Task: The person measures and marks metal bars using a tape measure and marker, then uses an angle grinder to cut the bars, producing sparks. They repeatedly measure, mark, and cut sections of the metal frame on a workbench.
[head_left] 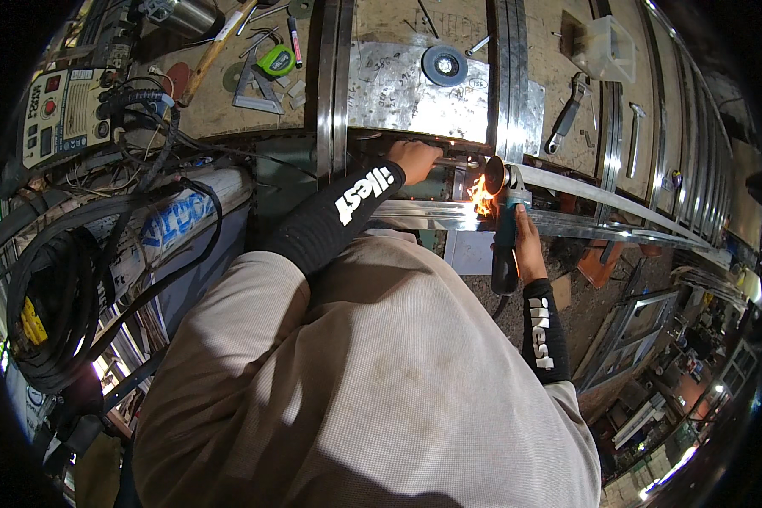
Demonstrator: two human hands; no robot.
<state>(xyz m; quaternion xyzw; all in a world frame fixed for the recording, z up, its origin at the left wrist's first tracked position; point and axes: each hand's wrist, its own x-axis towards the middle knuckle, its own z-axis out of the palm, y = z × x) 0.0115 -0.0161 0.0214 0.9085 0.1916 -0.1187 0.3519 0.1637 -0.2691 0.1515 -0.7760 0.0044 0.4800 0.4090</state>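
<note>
My right hand (529,247) is wrapped around the body of a teal and black angle grinder (505,230). The grinder's disc (494,175) meets metal beside the bench edge, and orange sparks (481,198) spray down from it. To the left, my left hand (416,161) is closed at the end of a narrow metal piece (461,159) that runs toward the disc; what the fingers grip is hidden under them. Long shiny metal tubes (436,214) lie crosswise just below both hands.
On the bench lie a loose grinding disc (444,65), a green tape measure (277,60), a square (256,91), an adjustable wrench (567,114) and a hammer (636,140). A welding machine (66,117) and coiled black cables (42,254) crowd the left side.
</note>
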